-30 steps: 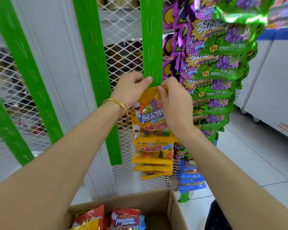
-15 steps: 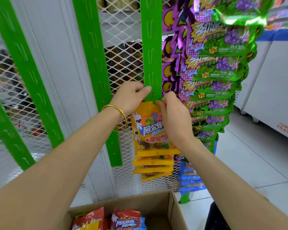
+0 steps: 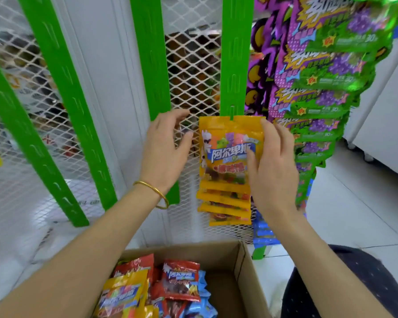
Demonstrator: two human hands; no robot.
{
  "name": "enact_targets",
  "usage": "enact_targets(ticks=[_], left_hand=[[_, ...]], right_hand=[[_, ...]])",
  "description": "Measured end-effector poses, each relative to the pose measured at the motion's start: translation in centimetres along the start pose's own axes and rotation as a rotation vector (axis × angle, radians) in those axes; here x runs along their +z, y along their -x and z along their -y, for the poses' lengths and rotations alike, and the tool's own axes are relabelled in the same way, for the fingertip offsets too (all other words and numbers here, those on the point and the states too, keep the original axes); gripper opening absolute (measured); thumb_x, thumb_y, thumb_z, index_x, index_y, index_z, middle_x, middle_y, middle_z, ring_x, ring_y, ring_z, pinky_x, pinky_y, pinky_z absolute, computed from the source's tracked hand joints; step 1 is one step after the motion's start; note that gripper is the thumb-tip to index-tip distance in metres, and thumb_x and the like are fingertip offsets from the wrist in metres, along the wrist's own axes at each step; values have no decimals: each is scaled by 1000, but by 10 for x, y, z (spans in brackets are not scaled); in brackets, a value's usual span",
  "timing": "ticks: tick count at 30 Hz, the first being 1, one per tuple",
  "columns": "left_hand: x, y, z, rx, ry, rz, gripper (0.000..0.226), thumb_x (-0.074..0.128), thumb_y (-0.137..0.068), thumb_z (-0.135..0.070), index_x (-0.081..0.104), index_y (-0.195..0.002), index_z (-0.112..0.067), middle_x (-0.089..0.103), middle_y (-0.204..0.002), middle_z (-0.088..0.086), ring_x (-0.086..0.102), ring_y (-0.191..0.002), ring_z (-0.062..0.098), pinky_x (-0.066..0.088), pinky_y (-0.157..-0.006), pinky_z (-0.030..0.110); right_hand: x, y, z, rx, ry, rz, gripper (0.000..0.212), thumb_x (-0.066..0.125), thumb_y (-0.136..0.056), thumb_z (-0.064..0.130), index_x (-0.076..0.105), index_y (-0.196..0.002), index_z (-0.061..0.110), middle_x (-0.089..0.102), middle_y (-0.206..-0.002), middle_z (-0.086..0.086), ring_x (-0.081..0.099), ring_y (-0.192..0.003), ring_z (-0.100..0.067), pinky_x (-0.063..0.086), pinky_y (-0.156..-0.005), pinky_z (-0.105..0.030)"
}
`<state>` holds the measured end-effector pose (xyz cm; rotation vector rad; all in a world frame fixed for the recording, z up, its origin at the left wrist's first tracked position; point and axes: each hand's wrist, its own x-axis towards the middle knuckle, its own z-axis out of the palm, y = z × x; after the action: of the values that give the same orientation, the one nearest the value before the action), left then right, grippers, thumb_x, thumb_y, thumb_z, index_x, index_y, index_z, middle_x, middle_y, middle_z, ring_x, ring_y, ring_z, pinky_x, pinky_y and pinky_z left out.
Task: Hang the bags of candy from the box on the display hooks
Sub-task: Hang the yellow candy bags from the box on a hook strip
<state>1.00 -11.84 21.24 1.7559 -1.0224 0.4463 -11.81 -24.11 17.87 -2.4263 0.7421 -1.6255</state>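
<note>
- Yellow candy bag (image 3: 230, 152) hangs upright on the green display strip (image 3: 236, 53), long axis vertical, printed face toward the camera, its top edge caught on the strip's hook tab (image 3: 232, 113).
- Below it, more yellow bags (image 3: 224, 203) hang in an overlapping column on the same strip, each tucked under the one above.
- Right hand (image 3: 274, 171): fingers spread, thumb lying on the bag's front at its right side, not pinching; grip loose.
- Left hand (image 3: 166, 152): open and released, fingers curled slightly, just left of the bag and apart from it; gold bangle (image 3: 154, 193) on the wrist.
- Right edge of the bag sits close to a column of purple-green bags (image 3: 326, 88); left side has open room in front of white mesh panel (image 3: 189, 72).
- Two more green strips (image 3: 55, 106) to the left carry nothing in view.
- Cardboard box (image 3: 244, 267) stands open below, holding red, yellow and blue bags (image 3: 179, 281); its right half is bare.
- Floor is pale tile (image 3: 354, 214); a white cabinet (image 3: 386, 120) stands at far right.
</note>
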Motion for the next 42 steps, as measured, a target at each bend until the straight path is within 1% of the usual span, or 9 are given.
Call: enact_targets(ticks=[4,11,17,19,23,28,35,39,42], left_hand=[[-27,62,40,-96,-58,101,31,55,-88,-9,55,-118,-14,52,-112,-4,51,-110,14,46,-85,19],[-64,143,118,-427,-201,373,19,56,-87,-4,64,-103,-10,59,-108,6,54,-99,14,42,-83,11],[-79,146,141,-587,-156,334,18,55,-86,0,65,-100,-5,63,-108,4,56,-92,9,35,-73,-3],[-81,145,146,-607,-139,310,18,54,-86,0,66,-100,-5,64,-105,3,56,-90,8,35,-72,-4],[-80,141,153,-630,-122,294,19,53,-86,0,66,-99,-6,62,-103,0,55,-91,9,35,-69,-5],[-83,139,161,-664,-159,310,19,56,-87,-3,65,-103,-5,64,-110,7,59,-98,16,37,-73,6],[-71,134,148,-599,-212,567,38,64,-85,-19,58,-120,-7,59,-123,8,53,-116,21,36,-92,23],[-55,110,116,-532,-102,528,11,65,-84,-15,65,-88,-4,62,-81,7,59,-81,12,39,-68,16],[-33,78,72,-395,-43,567,8,65,-84,-12,65,-83,-4,50,-64,-8,49,-56,-8,35,-56,10]], right_hand=[[1,73,11,-16,-37,115,47,60,-84,7,45,-128,11,45,-130,-14,45,-115,-27,49,-66,-35],[72,197,44,-44,-275,1259,35,57,-91,30,51,-122,15,49,-119,-5,54,-104,-25,46,-82,-40],[147,252,86,595,-331,1490,35,61,-89,30,50,-109,2,62,-88,-17,61,-83,-33,51,-67,-42],[164,261,97,746,-278,1472,36,63,-87,33,42,-100,8,49,-70,-7,53,-68,-25,41,-50,-32],[180,272,108,899,-220,1321,57,71,-81,24,34,-119,0,47,-92,-9,58,-89,-28,48,-73,-38],[178,262,105,977,-507,1208,18,72,-79,12,57,-76,3,61,-73,-14,56,-66,-24,47,-60,-35],[122,167,74,952,-939,1182,6,60,-87,4,64,-90,6,68,-98,-21,65,-88,-34,53,-83,-48],[82,122,50,769,-909,1018,9,62,-87,9,62,-86,17,67,-97,-16,64,-90,-30,52,-85,-48],[49,89,37,545,-791,597,28,67,-84,11,50,-94,31,59,-96,4,59,-85,-5,51,-79,-24]])
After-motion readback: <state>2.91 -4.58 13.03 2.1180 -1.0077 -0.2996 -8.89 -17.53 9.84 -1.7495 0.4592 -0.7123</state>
